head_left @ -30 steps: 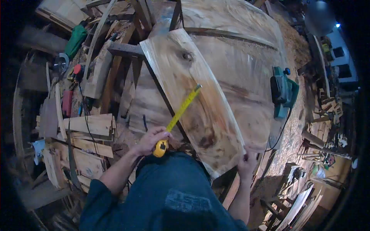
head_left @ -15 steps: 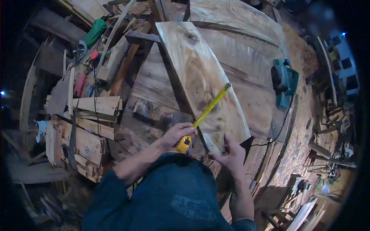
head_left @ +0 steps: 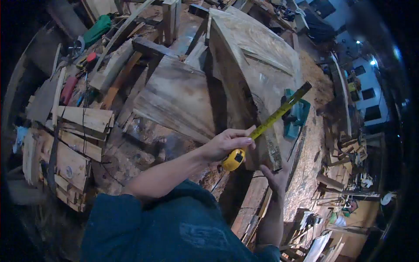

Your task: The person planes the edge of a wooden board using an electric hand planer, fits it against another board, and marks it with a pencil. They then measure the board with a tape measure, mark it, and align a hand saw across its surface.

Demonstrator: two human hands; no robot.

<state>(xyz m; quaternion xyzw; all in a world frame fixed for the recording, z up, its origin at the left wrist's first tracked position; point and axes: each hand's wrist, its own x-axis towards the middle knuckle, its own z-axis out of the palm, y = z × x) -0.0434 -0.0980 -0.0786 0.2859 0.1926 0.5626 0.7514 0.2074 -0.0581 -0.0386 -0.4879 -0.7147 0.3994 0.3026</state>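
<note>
My left hand is closed on a tape measure; the thumb and fingers pinch its yellow blade. The yellow case hangs just below the fingers. From the hand the blade slants up and to the right, across a wooden board. This board is tipped up on its side, with its narrow edge facing me and its broad face in shadow. My right hand grips the board's near end, thumb on the near side and fingers partly hidden behind it.
A teal electric planer sits behind the blade. Wide planks lie on the left and another slab at the far end. Cut boards are stacked at left, near a red tool. Sawdust covers the right side.
The board has turned from lying face up to tilted on its side. The tape blade has lifted off its face and moved right with my left hand. My right hand has also shifted right.
</note>
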